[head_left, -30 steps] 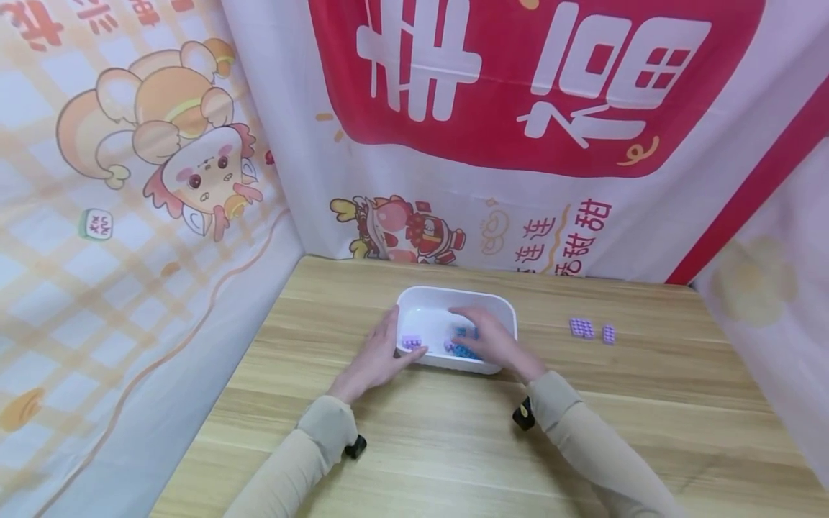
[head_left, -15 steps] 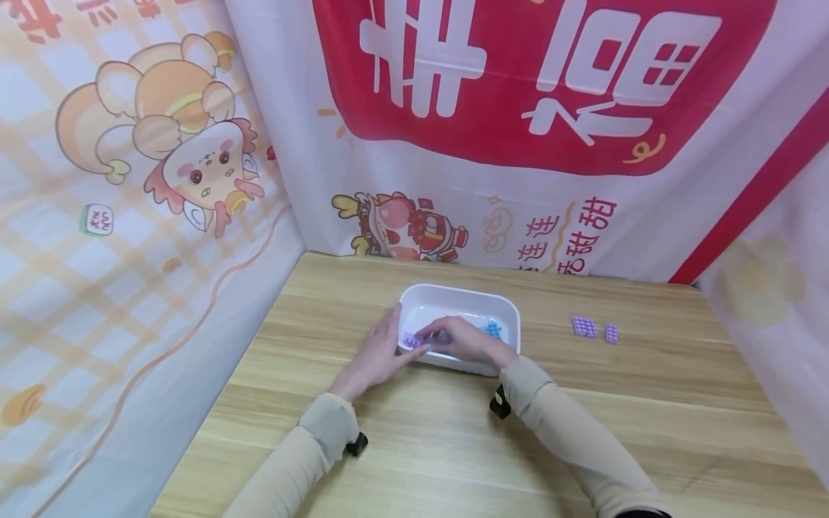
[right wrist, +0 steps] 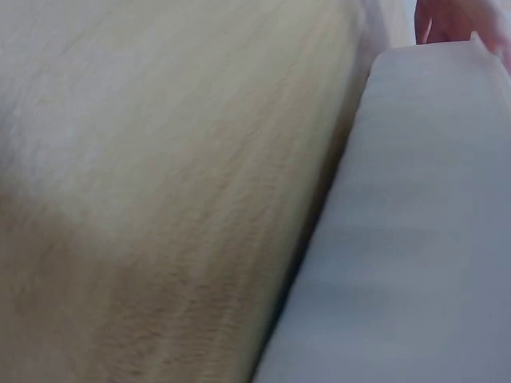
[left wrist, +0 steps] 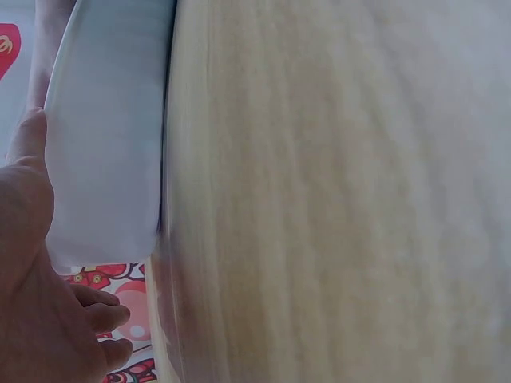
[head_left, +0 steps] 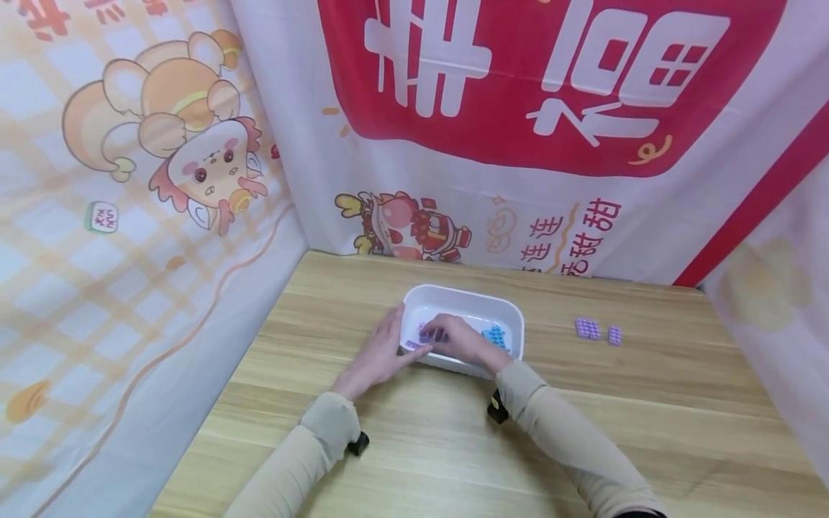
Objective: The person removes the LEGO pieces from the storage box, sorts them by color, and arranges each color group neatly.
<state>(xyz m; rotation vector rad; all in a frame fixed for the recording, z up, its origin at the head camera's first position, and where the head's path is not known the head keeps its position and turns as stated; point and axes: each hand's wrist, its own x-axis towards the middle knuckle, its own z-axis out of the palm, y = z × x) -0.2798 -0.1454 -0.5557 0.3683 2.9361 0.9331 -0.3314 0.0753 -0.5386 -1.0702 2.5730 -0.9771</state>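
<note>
A white plastic box (head_left: pixel 476 295) stands on the wooden table. My left hand (head_left: pixel 376 354) holds its left end, thumb over the front rim and fingers along the side; the left wrist view shows the thumb against the box wall (left wrist: pixel 108 152). Inside the box, my right hand (head_left: pixel 461 338) pinches a small purple building brick (head_left: pixel 424 331) near the left end. Another purple brick (head_left: pixel 412 345) lies by the left thumb. Blue bricks (head_left: pixel 495 335) lie towards the right end, partly hidden by the right hand. In the right wrist view the box wall (right wrist: pixel 399 231) hides the right fingers.
Two purple studded pieces, a larger one (head_left: pixel 587 329) and a smaller one (head_left: pixel 614 335), lie on the table (head_left: pixel 414 446) right of the box. A printed cloth (head_left: pixel 557 144) hangs behind the table, with more cloth at both sides.
My right hand has moved left inside the box, from the blue bricks to the purple ones, and now has a purple brick at its fingertips. My left hand stays at the box's left end.
</note>
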